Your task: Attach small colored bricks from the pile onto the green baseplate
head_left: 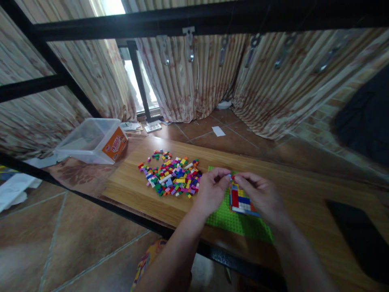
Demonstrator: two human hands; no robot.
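Observation:
Both hands meet over a green baseplate (226, 219) on the wooden table. A low block of toy bricks (238, 200) in red, blue, white and yellow stands on the plate, between and below my hands. My left hand (212, 188) is closed in a pinch, with a small pale brick at its thumb and fingertips. My right hand (261, 192) pinches beside it, a small red brick (233, 177) showing at its fingertips. Whether the two small bricks are joined, I cannot make out. My right hand hides part of the built block.
A loose pile of mixed toy bricks (174, 178) lies left of the baseplate. A clear plastic box (91, 142) with an orange label stands beyond the table's left end. A dark flat object (357, 235) lies at the right. Black metal bars (136, 26) cross overhead.

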